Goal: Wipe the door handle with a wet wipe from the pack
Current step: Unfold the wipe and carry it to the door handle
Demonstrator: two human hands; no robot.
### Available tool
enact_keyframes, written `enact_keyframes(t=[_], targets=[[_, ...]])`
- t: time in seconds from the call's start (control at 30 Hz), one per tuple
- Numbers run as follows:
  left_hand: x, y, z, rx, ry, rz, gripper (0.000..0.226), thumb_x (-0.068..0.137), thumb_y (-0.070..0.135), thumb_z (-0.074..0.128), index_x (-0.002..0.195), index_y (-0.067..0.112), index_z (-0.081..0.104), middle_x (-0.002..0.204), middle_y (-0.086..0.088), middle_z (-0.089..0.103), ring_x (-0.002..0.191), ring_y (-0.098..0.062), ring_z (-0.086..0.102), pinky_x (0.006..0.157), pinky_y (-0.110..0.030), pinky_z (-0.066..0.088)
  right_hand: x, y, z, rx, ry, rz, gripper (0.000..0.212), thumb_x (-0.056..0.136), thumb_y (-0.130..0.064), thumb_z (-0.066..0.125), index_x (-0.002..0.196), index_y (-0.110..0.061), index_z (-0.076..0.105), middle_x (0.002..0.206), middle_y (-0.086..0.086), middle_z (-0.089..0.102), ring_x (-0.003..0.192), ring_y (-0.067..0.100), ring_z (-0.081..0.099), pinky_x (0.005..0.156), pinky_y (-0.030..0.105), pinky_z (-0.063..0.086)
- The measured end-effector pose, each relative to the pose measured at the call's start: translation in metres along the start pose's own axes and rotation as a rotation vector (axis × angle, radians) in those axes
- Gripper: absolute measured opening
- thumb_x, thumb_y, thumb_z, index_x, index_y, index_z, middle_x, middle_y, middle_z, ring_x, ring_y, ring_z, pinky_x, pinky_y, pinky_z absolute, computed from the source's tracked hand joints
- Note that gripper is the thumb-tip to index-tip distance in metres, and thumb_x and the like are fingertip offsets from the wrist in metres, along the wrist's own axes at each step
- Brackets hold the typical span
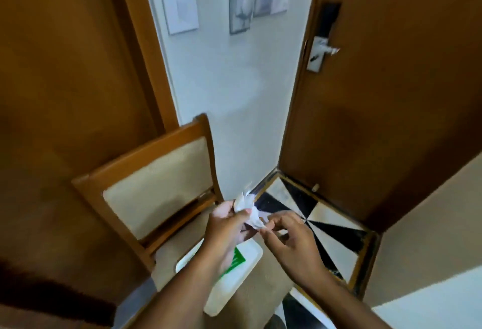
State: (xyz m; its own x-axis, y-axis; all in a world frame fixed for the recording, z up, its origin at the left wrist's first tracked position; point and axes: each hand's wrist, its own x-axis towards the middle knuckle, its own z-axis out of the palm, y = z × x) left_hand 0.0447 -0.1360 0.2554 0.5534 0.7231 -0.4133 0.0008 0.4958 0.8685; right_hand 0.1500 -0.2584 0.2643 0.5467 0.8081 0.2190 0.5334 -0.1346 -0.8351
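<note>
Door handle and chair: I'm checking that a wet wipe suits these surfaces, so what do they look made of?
Door handle: apparently polished metal, silvery with bright glints. Chair: glossy brown frame, seemingly varnished wood; beige back pad looks like matte fabric, though blur hides any weave.

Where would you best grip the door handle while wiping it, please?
Grip the door handle at its free right end, coming from the right: the lever juts sideways from the plate, so that end is open. The wipe is in both hands.

Hotel-style entryway: keycard door lock (318, 53)
</note>
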Motion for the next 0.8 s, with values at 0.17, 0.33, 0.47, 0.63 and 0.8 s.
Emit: enact_keyframes(t=[0.17,0.33,0.47,0.63,0.8], targets=[[-0.028,0.038,0.027,0.101,-0.214,0.052,0.025,0.096,0.009,0.057,0.097,0.022,0.079,0.103,-0.016,0.078,0.093,-0.03,0.075,0.07,-0.038,0.06,-0.004,-0.039,-0.036,0.29,0.122,0.118,0.008,0.086,-0.03,0.07,0.094,-0.032,0.069,0.089,-0.009,0.071,0.082,0.011,0.069,0.067,0.028,0.059],[-0.041,0.054,0.062,0.164,-0.297,0.058,0.027,0.091,0.035,0.06,0.111,0.021,0.073,0.111,-0.016,0.076,0.105,-0.034,0.072,0.078,-0.04,0.056,0.006,-0.065,-0.067,0.405,0.148,0.105,0.007,0.087,-0.025,0.071,0.091,-0.02,0.073,0.082,0.011,0.073,0.071,0.023,0.072,0.06,0.038,0.062],[-0.034,0.062,0.092,0.201,-0.325,0.081,0.03,0.097,0.035,0.054,0.117,0.018,0.068,0.111,-0.018,0.075,0.103,-0.035,0.073,0.091,-0.053,0.058,0.017,-0.055,-0.096,0.401,0.207,0.155,0.014,0.093,-0.017,0.063,0.083,-0.014,0.073,0.071,0.017,0.07,0.051,0.014,0.065,0.044,0.018,0.051],[-0.014,0.064,0.141,0.209,-0.352,0.156,0.02,0.099,0.015,0.056,0.113,0.009,0.069,0.103,-0.02,0.077,0.093,-0.035,0.076,0.079,-0.044,0.061,0.038,-0.024,-0.139,0.329,0.347,0.177,0.017,0.091,-0.014,0.065,0.081,-0.019,0.077,0.076,-0.001,0.076,0.067,0.021,0.071,0.059,0.04,0.06],[0.02,0.069,0.206,0.117,-0.294,0.171,0.017,0.098,0.005,0.054,0.107,0.001,0.068,0.099,-0.021,0.078,0.09,-0.034,0.077,0.069,-0.038,0.063,0.072,0.021,-0.197,0.391,0.474,0.232,0.021,0.093,-0.02,0.061,0.078,-0.021,0.076,0.058,-0.002,0.068,0.049,0.015,0.06,0.048,0.035,0.055]])
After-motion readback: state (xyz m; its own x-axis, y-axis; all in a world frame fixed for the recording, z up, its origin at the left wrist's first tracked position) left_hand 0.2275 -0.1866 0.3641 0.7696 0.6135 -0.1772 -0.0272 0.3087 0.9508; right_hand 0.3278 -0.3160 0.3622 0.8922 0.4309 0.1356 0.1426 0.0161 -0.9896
